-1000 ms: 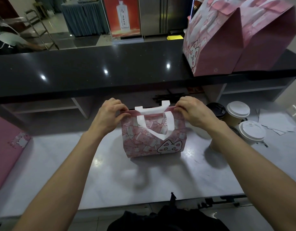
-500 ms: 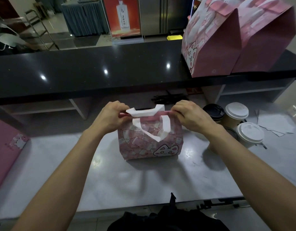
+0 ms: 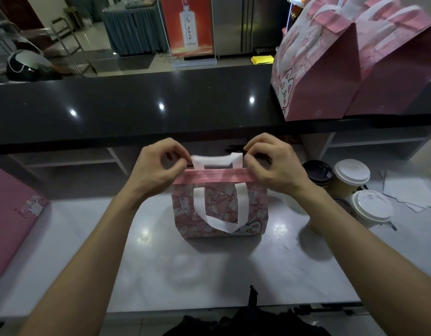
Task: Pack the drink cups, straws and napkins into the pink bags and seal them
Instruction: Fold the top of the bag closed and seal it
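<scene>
Fingers of both hands pinch the folded top of the small pink bag (image 3: pixel 220 209): the left hand (image 3: pixel 156 169) nips the left end of the fold beside the upright white handle (image 3: pixel 216 160), and the right hand (image 3: pixel 273 166) nips the right end, thumb and forefinger closed on the paper. The bag stands upright near the middle of the pale desk (image 3: pixel 209 267), its second handle hanging down over the printed front.

To seal it well, I judge the fold should be pressed flat along its whole width, corners squared, while the far handle is kept clear of the crease.

The bag looks like stiff printed paper with a cat drawing; its handles are flat, soft white bands. Lidded cups (image 3: pixel 351 174) stand at the right edge of the desk, white-domed and one dark. Two larger pink bags (image 3: pixel 331 76) sit on the glossy black counter (image 3: pixel 136 110) behind.
</scene>
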